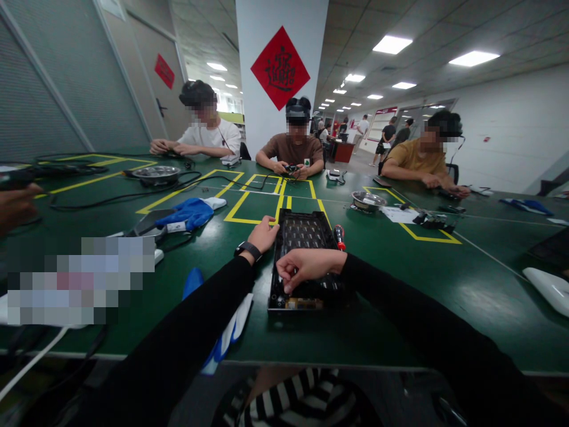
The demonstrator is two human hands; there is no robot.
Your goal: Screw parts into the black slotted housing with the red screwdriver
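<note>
On the green table lies an opened black plastic casing (306, 230), its long side pointing away from me. Inside it are rows of small slots and, at the near end, a brownish circuit board (304, 303). My left hand (264, 235) grips the casing's left rim near the far end. Over the near left part of the casing, my right hand (302, 267) is closed with thumb and fingertips pinched together. Whatever may be between those fingertips is too small or hidden to name. A red and black screwdriver (339, 237) sits by the casing's right side.
Blue and white gloves (189, 214) lie to the left, more gloves (229, 332) under my left forearm. Metal bowls (368, 200) and black cables (102, 204) are further off. Several people sit around the table; a co-worker's hand (18, 204) shows at far left.
</note>
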